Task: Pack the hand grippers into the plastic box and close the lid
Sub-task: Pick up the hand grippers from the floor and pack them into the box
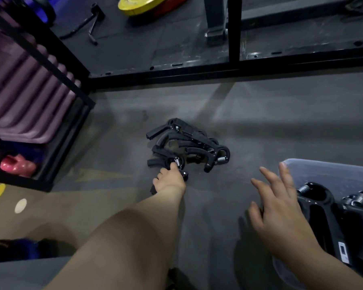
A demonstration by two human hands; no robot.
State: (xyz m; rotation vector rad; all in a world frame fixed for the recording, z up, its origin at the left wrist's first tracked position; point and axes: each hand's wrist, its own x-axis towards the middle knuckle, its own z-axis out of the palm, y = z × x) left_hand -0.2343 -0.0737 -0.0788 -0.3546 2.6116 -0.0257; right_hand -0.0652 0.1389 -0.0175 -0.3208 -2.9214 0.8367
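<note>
A grey rubber floor [260,126] fills most of the frame. At the left stands a black storage rack [57,59] with purple mats [19,97] on one shelf and pink dumbbells [17,165] below; a yellow weight plate [140,4] lies at the top edge.

The clear plastic box [323,164] sits in the lower right, cut off by the frame edge. At least two packed hand grippers [314,201] lie inside it, springs toward the top of the frame. No lid is in view.

At the centre of the frame a tangled pile of hand grippers [189,143] is on the floor, well apart from the box. It looks like several pieces, though the exact count cannot be told.

The right hand [281,208] hovers over the box's left edge, fingers spread and straight, holding nothing. The left hand [170,178] reaches to the pile's lower edge, its fingers curled round one hand gripper [184,175] near its spring.

The packing appears partly done: some pieces are in, the pile is left to move, and closing the lid comes after that.
</note>
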